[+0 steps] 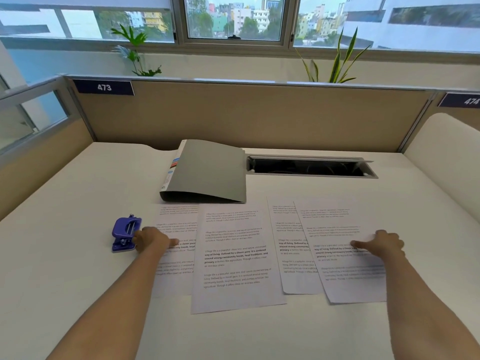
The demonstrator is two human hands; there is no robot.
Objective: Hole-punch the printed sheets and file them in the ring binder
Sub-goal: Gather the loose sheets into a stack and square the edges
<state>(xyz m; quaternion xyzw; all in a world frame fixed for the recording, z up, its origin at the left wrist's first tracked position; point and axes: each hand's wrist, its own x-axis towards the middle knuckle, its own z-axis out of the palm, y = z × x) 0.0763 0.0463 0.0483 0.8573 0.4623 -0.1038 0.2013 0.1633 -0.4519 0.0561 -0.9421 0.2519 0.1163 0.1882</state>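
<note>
- Four printed sheets (235, 255) lie spread on the tabletop (78, 268) in front of the closed ring binder (207, 172), likely ready for gathering.
- The right hand (381, 245) presses on the rightmost sheet (337, 224), gripping nothing.
- The left hand (152, 241) rests on the leftmost sheet (176, 219) beside the hole punch (126, 231); I cannot tell its grip.

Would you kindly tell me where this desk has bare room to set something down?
Bare desk lies left of the hole punch out to the left edge, in the back corner left of the binder, and along the near edge in front of the sheets. The middle is crowded: four sheets spread side by side just in front of the binder.
</note>
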